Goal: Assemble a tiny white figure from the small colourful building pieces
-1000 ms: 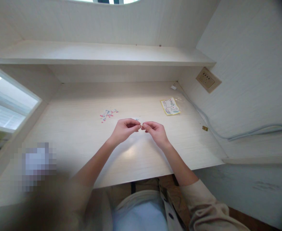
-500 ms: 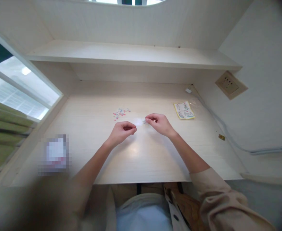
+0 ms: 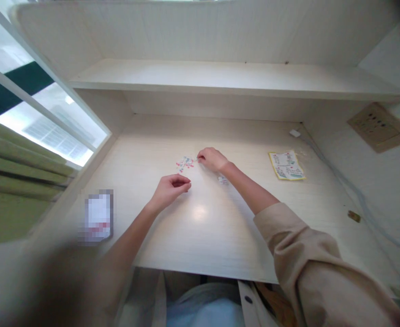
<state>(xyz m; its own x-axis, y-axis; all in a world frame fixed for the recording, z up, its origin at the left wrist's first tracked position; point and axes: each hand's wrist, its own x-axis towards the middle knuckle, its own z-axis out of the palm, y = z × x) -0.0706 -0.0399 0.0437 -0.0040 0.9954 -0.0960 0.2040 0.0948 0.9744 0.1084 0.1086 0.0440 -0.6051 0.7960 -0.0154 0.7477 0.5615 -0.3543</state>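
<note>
A loose pile of tiny red, blue and white pieces (image 3: pixel 185 163) lies on the pale desk (image 3: pixel 193 240). At the right edge of this pile, my right hand (image 3: pixel 212 159) is closed in a pinch, and its fingertips touch or nearly touch the pieces; anything between them is too small to name. Just below the pile, my left hand (image 3: pixel 168 190) hovers with thumb and fingertips pressed together, and what they hold cannot be made out. Under my right wrist sits a small cluster of pale pieces (image 3: pixel 223 180), partly covered by the forearm.
A yellow-bordered printed sheet (image 3: pixel 287 165) lies at the right, with clear plastic beside it. A pixelated phone-like object (image 3: pixel 99 215) is at the left. A white plug (image 3: pixel 294 133), a cable (image 3: pixel 343 175) and a small brass-coloured piece (image 3: pixel 354 216) are near the right wall. A shelf (image 3: pixel 234 81) crosses the back.
My right hand has moved left and away from me, from the pale cluster to the edge of the coloured pile. My left hand stays pinched near its place. The camera view has turned left.
</note>
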